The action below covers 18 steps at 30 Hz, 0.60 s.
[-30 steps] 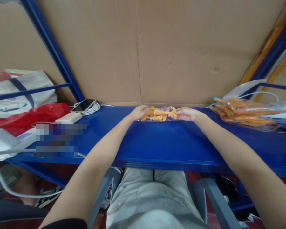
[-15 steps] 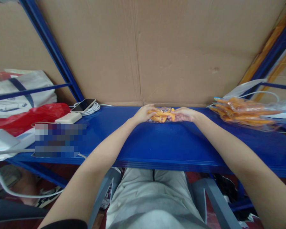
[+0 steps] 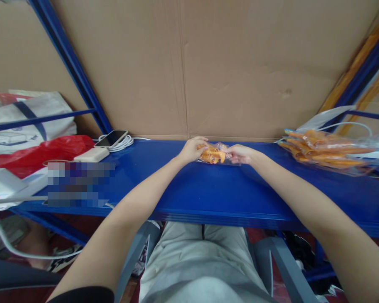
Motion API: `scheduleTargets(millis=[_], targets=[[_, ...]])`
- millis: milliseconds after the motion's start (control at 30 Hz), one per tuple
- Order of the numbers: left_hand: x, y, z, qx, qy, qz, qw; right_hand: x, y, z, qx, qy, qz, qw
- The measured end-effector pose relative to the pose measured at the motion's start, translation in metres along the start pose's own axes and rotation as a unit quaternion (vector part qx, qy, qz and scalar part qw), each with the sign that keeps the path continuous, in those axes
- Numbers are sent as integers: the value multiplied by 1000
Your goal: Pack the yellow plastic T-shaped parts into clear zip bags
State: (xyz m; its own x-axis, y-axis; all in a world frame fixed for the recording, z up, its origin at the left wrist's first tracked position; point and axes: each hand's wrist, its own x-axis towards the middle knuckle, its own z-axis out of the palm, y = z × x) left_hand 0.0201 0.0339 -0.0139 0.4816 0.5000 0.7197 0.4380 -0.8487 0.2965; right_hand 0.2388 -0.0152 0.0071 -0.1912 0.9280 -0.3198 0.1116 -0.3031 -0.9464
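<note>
Here, seen from above, two bare forearms reach forward over a blue metal shelf (image 3: 208, 189). The left hand (image 3: 192, 149) and the right hand (image 3: 240, 154) meet at the far edge of the shelf, close against a cardboard backing (image 3: 208, 63). Between them sits a small clear plastic packet of orange pieces (image 3: 214, 154). Each hand pinches one end of the packet with closed fingertips, and the packet rests on or just above the shelf; which one cannot be told.

To the right, well apart from the hands, lies a larger clear bag of orange pieces (image 3: 322, 153), with a white cable (image 3: 344, 124) arching over it. To the left, a smartphone (image 3: 111, 138) rests on a coil of white cord (image 3: 121, 144), beside a white power bank (image 3: 91, 155). Further left are a red plastic bag (image 3: 41, 151) and a white tote bag (image 3: 28, 122). Nothing lies between the hands and the viewer.

Blue steel uprights (image 3: 72, 71) frame the shelf on both sides. Below the shelf edge, the person's lap in light grey trousers (image 3: 202, 265) is visible.
</note>
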Motion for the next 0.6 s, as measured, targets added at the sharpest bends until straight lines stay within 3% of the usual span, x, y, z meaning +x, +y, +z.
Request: scheduleTargets(millis=[300,500,600], targets=[[-1,6,-6,-7,-21,-39,999,-4,7,16,5,-35,-55,998],[0,12,-10,19,-72,-84,994,-1,8,19,8,6,-88,996],[0,12,-13,40,-73,-81,993,4,10,18,2,64,-108,992]])
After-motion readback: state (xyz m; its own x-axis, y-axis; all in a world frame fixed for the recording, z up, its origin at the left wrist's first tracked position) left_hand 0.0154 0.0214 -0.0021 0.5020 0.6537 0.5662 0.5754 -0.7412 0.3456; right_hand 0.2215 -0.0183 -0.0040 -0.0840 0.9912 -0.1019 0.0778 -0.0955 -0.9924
